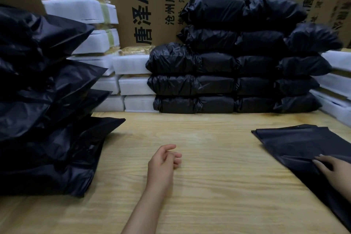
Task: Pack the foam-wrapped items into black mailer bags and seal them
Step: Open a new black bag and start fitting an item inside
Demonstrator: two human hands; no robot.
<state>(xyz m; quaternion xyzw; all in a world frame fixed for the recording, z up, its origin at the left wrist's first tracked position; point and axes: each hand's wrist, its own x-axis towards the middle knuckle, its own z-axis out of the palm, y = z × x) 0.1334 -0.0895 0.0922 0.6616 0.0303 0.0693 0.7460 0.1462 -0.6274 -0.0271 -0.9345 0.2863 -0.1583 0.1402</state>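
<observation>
from the head camera, the left hand rests on the wooden bench, near the middle. its fingers are loosely curled and it holds nothing. the right hand is far over at the right edge. its fingers lie stretched out on a stack of flat empty bags. they touch the top one and are not wrapped round it.

so the step looks like getting a fresh bag. no white item is on the open part of the bench yet. the foam-wrapped items wait in stacks at the back, just beside a neat wall of packed bags. next, i think the right hand must lift just one bag off the stack and open its mouth, while the left hand reaches back for a white item. the bags look thin, so two may come up together.

the right hand is partly cut off by the picture edge, and its thumb is hidden. the big black pile at the left is dark and crumpled, so i cannot tell if those bags are sealed. cardboard boxes stand behind, their tops cut off.
</observation>
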